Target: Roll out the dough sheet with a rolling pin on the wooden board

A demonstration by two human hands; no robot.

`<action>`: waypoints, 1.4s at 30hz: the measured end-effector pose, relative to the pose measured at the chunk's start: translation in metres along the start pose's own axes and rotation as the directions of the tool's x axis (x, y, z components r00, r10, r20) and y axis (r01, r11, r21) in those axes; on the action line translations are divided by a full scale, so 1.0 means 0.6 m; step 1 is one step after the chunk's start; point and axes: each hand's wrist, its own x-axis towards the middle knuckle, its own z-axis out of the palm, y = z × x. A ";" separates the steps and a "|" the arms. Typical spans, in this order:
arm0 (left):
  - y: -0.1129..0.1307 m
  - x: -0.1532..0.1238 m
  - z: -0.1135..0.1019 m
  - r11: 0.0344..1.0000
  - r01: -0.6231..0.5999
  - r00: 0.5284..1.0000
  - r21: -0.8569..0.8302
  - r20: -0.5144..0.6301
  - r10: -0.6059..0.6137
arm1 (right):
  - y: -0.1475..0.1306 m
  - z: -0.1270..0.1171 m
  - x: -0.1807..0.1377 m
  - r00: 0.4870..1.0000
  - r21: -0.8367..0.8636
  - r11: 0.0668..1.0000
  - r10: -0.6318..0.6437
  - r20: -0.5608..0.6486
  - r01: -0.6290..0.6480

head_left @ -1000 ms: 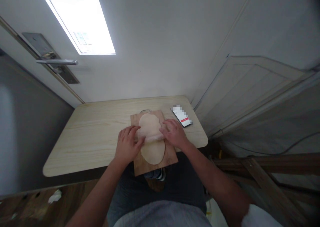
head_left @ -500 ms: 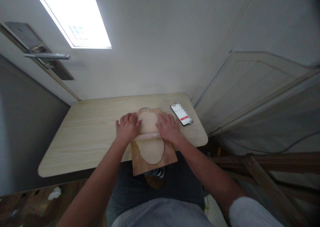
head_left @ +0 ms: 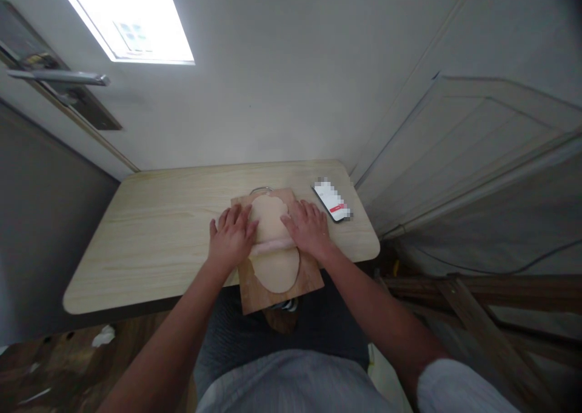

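Observation:
A flat oval of pale dough lies on a brown wooden board at the table's near edge. Across the dough's middle lies a thin pale rolling pin. My left hand presses flat on the pin's left end, fingers stretched out. My right hand presses flat on its right end, fingers likewise spread. Both palms rest on top of the pin without gripping round it.
The light wooden table stands against a white door with a metal handle. A phone lies face up right of the board. A metal ring shows at the board's far edge. Wooden boards lean at right.
Both hands moved away from me along the dough with the pin, then back a little. The camera tipped slightly, so the table sits higher in view.

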 end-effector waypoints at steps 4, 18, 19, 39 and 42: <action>0.005 -0.015 -0.002 1.000 -0.020 1.000 0.003 -0.008 0.020 | 0.001 -0.003 -0.018 1.000 0.009 1.000 -0.022 -0.010 0.022; 0.022 -0.063 -0.004 1.000 -0.016 0.996 0.021 -0.085 0.018 | -0.003 -0.012 -0.071 0.996 -0.031 0.998 -0.065 -0.057 0.063; 0.024 -0.067 -0.005 1.000 -0.014 0.996 0.020 -0.090 0.016 | -0.003 -0.014 -0.075 0.996 -0.031 0.997 -0.068 -0.057 0.066; 0.029 -0.117 0.002 0.999 -0.039 0.990 -0.012 -0.135 0.037 | -0.005 -0.017 -0.130 0.993 -0.016 0.997 -0.072 -0.090 0.071; 0.026 -0.096 0.001 0.999 -0.032 0.991 -0.016 -0.133 0.029 | -0.005 -0.013 -0.106 0.991 -0.019 0.997 -0.078 -0.106 0.077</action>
